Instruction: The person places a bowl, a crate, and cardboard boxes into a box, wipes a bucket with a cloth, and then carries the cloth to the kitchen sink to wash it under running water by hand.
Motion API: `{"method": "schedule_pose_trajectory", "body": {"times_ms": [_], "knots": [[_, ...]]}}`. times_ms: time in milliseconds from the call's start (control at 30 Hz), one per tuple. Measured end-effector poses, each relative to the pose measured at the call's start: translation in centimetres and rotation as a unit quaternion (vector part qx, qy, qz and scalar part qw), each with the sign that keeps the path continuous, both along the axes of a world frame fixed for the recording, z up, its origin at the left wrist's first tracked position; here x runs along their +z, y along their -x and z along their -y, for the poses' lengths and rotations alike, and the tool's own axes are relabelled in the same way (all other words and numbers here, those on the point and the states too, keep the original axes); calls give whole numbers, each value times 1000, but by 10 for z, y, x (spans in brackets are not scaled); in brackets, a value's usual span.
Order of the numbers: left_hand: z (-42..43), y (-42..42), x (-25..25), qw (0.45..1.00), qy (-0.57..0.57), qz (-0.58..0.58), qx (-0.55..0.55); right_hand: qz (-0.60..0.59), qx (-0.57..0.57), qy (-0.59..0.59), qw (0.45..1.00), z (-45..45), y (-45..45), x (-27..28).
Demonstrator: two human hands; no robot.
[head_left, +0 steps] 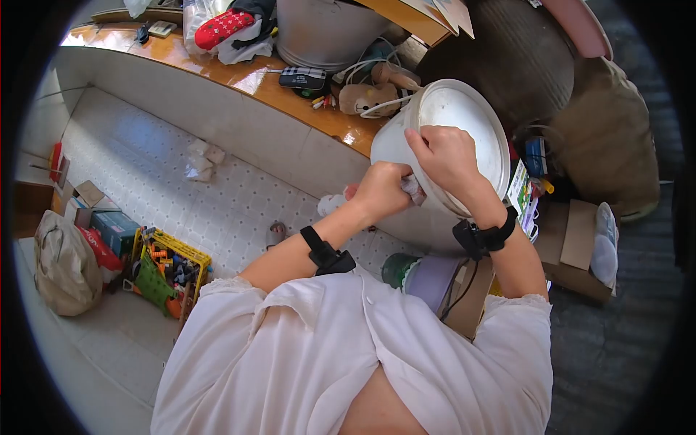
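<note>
Left hand [381, 191] clutching crumpled scrap [415, 191]; right hand [449, 156] curled over bucket [395, 139], fingers' [444, 133] hold unclear.

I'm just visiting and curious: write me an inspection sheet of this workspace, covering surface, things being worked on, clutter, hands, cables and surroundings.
Surface: glossy wooden top, partly covered.
Job's things: white bucket; crumpled pale item by its side, material unclear.
Clutter: red patterned item, brown plush toy and checked case on top; yellow crate of small pieces at picture left.
Hands: left hand holds the crumpled pale item; right hand curls at the bucket's rim, grip unclear.
Cables: dark cable below the right wristband.
Surroundings: patterned floor; cardboard box at picture right.
</note>
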State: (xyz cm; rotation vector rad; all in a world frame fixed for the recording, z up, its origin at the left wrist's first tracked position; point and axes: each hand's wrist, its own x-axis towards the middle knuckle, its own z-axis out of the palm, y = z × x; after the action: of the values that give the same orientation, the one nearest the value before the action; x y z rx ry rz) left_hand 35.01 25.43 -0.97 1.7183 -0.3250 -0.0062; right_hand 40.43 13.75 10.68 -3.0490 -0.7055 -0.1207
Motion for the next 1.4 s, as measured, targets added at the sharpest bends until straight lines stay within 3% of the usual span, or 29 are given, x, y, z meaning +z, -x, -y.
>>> {"method": "schedule_pose_trajectory", "body": {"times_ms": [400,533,600,633,733,867,933,1000,1067,1100,1233,1400], "knots": [[21,5,-23,1000,-16,16,16,-18,-9,-83,996,12,21,-4],[17,7,-20,998,-47,-17,-30,-12,15,-57,998,16,26,7],[17,11,-19,998,37,40,-38,-26,29,-38,999,15,25,10],[15,12,-17,999,-11,1,-37,-24,27,-33,999,15,26,10],[13,16,-11,999,7,-22,-46,-10,38,-9,999,17,26,10],[-7,25,-8,999,-28,0,-38,4,51,-8,999,23,30,7],[-13,31,-14,985,158,-74,6,12,57,-5,998,24,33,9],[-20,24,-15,972,197,-130,-20,-53,21,13,998,20,24,18],[-16,12,-7,901,367,-230,24,-54,28,-6,998,18,3,11],[-13,6,-1,879,400,-258,15,-59,28,-22,998,19,-4,8],[-13,-33,-10,882,358,-307,-11,-130,51,-67,988,24,-18,10],[-9,-63,-16,888,315,-334,8,-194,-24,-59,979,22,-24,10]]}}
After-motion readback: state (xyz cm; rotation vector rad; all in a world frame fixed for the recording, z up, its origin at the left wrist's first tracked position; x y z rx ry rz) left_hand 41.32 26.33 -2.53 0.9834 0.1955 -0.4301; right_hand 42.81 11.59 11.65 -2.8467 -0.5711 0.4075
